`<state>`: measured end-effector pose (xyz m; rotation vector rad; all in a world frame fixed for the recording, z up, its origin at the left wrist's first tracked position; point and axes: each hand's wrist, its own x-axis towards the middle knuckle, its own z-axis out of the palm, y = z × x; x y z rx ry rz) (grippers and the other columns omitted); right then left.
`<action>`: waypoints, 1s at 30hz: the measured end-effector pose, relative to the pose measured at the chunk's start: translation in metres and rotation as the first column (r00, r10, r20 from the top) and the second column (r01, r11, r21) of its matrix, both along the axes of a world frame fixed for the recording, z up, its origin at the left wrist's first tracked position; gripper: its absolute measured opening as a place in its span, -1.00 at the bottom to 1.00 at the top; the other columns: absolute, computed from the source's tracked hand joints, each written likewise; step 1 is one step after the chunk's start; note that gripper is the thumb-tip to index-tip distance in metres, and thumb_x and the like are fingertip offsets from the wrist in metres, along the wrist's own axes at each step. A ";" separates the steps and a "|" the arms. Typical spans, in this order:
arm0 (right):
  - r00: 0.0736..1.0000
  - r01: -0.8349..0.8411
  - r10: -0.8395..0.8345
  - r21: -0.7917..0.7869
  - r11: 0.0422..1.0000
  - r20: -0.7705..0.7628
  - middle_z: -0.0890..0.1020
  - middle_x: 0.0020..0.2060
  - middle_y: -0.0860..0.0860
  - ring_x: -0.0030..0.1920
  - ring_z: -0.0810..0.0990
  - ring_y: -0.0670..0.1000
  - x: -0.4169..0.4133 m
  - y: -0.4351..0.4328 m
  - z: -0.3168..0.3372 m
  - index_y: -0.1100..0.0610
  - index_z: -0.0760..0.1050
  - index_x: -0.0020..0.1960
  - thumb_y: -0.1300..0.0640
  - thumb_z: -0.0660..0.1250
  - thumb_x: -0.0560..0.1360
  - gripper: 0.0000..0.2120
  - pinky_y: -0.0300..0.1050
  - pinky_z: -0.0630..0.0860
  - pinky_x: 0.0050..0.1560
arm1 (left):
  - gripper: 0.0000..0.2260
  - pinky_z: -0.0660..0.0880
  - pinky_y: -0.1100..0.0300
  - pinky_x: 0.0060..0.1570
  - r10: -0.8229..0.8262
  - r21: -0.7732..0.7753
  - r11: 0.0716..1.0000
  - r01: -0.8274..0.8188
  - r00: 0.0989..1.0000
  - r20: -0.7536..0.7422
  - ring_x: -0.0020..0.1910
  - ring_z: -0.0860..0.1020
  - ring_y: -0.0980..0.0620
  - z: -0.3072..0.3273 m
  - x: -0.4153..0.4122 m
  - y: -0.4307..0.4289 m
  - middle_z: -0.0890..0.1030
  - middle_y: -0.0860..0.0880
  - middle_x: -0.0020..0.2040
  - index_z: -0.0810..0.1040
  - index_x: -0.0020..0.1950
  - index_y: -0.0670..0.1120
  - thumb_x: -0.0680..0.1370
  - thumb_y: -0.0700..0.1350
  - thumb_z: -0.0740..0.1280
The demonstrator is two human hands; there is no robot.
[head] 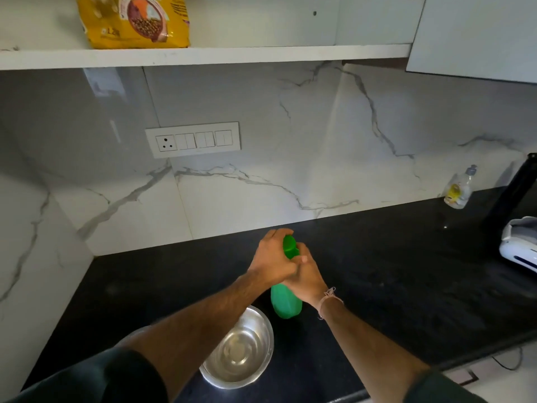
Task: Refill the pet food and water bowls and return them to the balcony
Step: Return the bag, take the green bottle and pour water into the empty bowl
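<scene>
Left hand [271, 257] clenched over the green cap [290, 245]; right hand [308, 276] wrapped round the neck of the green bottle [286, 303], which stands upright mid-countertop [392, 271]. Steel bowl [252, 321] just beside the bottle's base, toward the front edge; contents unclear. Clear bottle [459, 189] at the back right, against the marble wall. White appliance [520, 245] at the right edge. Yellow pet food bag [133, 21] on the shelf [232, 55] above, left end.
</scene>
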<state>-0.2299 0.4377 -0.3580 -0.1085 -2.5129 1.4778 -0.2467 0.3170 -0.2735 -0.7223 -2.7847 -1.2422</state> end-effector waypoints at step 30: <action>0.979 -0.191 0.186 0.062 0.980 0.080 0.42 0.28 0.00 0.29 0.47 -0.04 -0.052 -0.029 -0.001 -0.11 0.28 0.28 -0.06 0.61 0.39 -0.37 -0.14 0.42 0.32 | -0.61 0.46 0.08 0.22 -0.248 -0.702 0.700 0.131 0.966 -0.066 0.28 0.50 -0.07 0.054 -0.084 -0.047 0.53 -0.04 0.29 0.55 0.31 0.02 0.53 0.11 0.43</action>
